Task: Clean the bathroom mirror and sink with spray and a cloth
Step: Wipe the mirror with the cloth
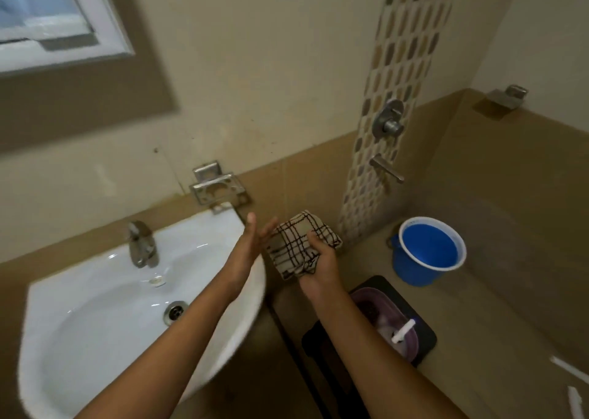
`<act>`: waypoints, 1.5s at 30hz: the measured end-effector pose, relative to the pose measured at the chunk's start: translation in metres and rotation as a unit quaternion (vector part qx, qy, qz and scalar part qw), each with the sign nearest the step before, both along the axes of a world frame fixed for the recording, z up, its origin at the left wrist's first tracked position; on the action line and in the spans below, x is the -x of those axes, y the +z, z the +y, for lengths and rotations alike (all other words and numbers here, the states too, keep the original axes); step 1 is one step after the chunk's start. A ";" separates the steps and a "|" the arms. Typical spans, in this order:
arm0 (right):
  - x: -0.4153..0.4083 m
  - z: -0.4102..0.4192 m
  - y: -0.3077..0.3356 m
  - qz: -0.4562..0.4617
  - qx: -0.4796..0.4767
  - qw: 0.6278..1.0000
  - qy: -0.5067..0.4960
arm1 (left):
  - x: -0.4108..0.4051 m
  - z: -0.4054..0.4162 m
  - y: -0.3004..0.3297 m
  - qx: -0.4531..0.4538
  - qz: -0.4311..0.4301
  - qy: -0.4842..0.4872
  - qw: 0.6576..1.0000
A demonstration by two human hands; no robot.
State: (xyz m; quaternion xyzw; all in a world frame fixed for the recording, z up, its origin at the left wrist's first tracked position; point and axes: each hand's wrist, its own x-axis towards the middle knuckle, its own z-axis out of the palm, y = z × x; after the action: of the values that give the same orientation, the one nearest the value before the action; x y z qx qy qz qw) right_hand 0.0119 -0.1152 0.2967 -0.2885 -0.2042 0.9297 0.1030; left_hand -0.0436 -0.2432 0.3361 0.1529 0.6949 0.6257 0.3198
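The right hand point(320, 261) grips the bunched cloth point(302, 243) just right of the sink point(95, 307); the left hand point(251, 243), fingers straight, holds nothing beside it.

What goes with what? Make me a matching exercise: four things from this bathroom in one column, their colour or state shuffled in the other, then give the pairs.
Column A
1. cloth
2. bucket
3. sink
4. left hand

Column B
a. blue, on the floor
b. open, fingers straight
c. checked, held in the right hand
d. white, with a metal tap

Pairs: 1-c, 2-a, 3-d, 4-b
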 end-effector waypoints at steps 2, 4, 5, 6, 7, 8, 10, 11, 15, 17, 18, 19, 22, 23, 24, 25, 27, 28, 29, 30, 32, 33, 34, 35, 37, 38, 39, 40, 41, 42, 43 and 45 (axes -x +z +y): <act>0.011 -0.023 0.010 0.013 -0.007 1.000 0.004 | 0.011 -0.034 0.012 0.083 0.127 0.047 0.987; 0.020 -0.051 0.021 0.035 -0.022 0.999 0.014 | 0.023 -0.073 0.023 0.147 0.250 0.073 0.954; 0.025 -0.067 0.027 0.047 -0.031 0.998 0.022 | 0.030 -0.093 0.029 0.176 0.315 0.077 0.929; 0.031 -0.082 0.035 0.055 -0.040 0.997 0.027 | 0.038 -0.113 0.037 0.204 0.376 0.079 0.900; 0.036 -0.094 0.042 0.065 -0.045 0.996 0.030 | 0.044 -0.128 0.046 0.226 0.425 0.081 0.873; 0.041 -0.108 0.051 0.079 -0.045 0.995 0.032 | 0.050 -0.146 0.057 0.243 0.469 0.087 0.845; 0.051 -0.136 0.072 0.106 -0.037 0.993 0.033 | 0.058 -0.179 0.081 0.270 0.536 0.103 0.793; 0.057 -0.149 0.084 0.118 -0.041 0.992 0.035 | 0.061 -0.194 0.095 0.281 0.564 0.113 0.768; 0.077 -0.188 0.135 0.158 -0.090 0.982 0.054 | 0.070 -0.245 0.143 0.309 0.642 0.175 0.679; 0.087 -0.204 0.164 0.176 -0.119 0.976 0.051 | 0.076 -0.268 0.169 0.312 0.657 0.205 0.655; 0.093 -0.211 0.180 0.187 -0.130 0.973 0.045 | 0.079 -0.279 0.184 0.308 0.662 0.222 0.646; 0.097 -0.216 0.195 0.199 -0.137 0.970 0.038 | 0.081 -0.290 0.197 0.300 0.667 0.237 0.640; 0.107 -0.228 0.238 0.238 -0.147 0.960 0.019 | 0.086 -0.314 0.236 0.273 0.682 0.282 0.617; 0.110 -0.230 0.251 0.250 -0.151 0.956 0.009 | 0.088 -0.320 0.248 0.263 0.686 0.291 0.613; 0.112 -0.232 0.262 0.256 -0.155 0.954 0.000 | 0.089 -0.323 0.256 0.258 0.688 0.295 0.611; 0.114 -0.234 0.275 0.265 -0.158 0.951 -0.003 | 0.090 -0.328 0.267 0.257 0.693 0.304 0.602; 0.119 -0.237 0.302 0.281 -0.168 0.945 -0.008 | 0.094 -0.336 0.290 0.267 0.699 0.324 0.578; 0.122 -0.238 0.317 0.287 -0.174 0.942 -0.015 | 0.096 -0.340 0.304 0.272 0.701 0.336 0.567; 0.123 -0.239 0.331 0.294 -0.181 0.938 -0.022 | 0.099 -0.343 0.317 0.272 0.702 0.349 0.558; 0.125 -0.239 0.346 0.302 -0.190 0.934 -0.029 | 0.103 -0.346 0.330 0.267 0.702 0.364 0.550; 0.130 -0.237 0.372 0.318 -0.204 0.925 -0.043 | 0.111 -0.350 0.355 0.266 0.702 0.386 0.535; 0.133 -0.235 0.386 0.328 -0.209 0.920 -0.050 | 0.115 -0.352 0.368 0.270 0.703 0.397 0.525; 0.134 -0.233 0.400 0.338 -0.215 0.915 -0.056 | 0.120 -0.353 0.381 0.275 0.703 0.407 0.514; 0.137 -0.231 0.414 0.347 -0.222 0.909 -0.062 | 0.124 -0.354 0.393 0.277 0.705 0.417 0.503; 0.143 -0.224 0.440 0.363 -0.243 0.895 -0.086 | 0.132 -0.358 0.417 0.274 0.707 0.434 0.486; 0.146 -0.220 0.455 0.371 -0.256 0.887 -0.100 | 0.136 -0.359 0.430 0.271 0.708 0.442 0.480; 0.148 -0.216 0.469 0.380 -0.271 0.877 -0.115 | 0.139 -0.362 0.441 0.269 0.709 0.450 0.472; 0.150 -0.212 0.484 0.391 -0.290 0.863 -0.134 | 0.142 -0.364 0.452 0.269 0.712 0.456 0.462; 0.151 -0.209 0.498 0.404 -0.315 0.844 -0.158 | 0.145 -0.366 0.463 0.274 0.715 0.459 0.449; 0.152 -0.206 0.511 0.415 -0.351 0.818 -0.189 | 0.148 -0.369 0.471 0.282 0.719 0.462 0.437; 0.153 -0.203 0.524 0.429 -0.399 0.778 -0.227 | 0.150 -0.371 0.479 0.288 0.722 0.464 0.425; 0.162 -0.197 0.544 0.436 -0.510 0.674 -0.310 | 0.155 -0.374 0.490 0.294 0.727 0.470 0.406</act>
State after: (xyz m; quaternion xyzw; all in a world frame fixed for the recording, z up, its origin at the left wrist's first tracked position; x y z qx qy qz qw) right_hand -0.1497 -0.3126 0.8408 0.2001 -0.4772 0.6161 0.5938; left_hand -0.1988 -0.6170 0.8258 0.0964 0.7702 0.0894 -0.6241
